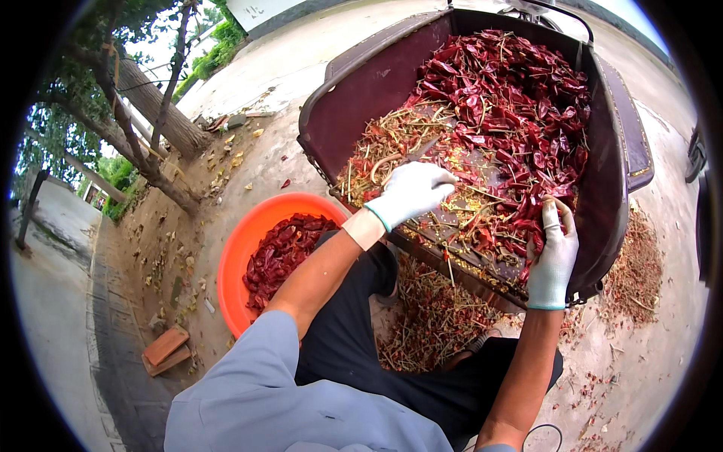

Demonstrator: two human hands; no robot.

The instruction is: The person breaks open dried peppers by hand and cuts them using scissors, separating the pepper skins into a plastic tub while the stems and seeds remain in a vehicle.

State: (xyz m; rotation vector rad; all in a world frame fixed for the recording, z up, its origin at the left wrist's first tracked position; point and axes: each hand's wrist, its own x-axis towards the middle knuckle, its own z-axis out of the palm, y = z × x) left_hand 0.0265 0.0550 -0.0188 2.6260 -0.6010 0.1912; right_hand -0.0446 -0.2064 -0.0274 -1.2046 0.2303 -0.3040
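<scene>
- While the right hand (556,248) is placed at dried red peppers (520,98), its grip cannot be told.
- Left hand (416,194) is curled above stems (363,154); whether anything is held cannot be told.
- Peppers are heaped in the maroon cart bed (376,75); more are contained in the orange basin (233,260).

Two reddish-brown bricks (166,344), one overlapping the other, lay on bare soil (139,279) at the left, where dry leaves were scattered. Beyond them leaned a thick tree trunk (154,102) beside thinner ones, with green bushes (224,41) and a pale wall (263,10) farther back.
</scene>
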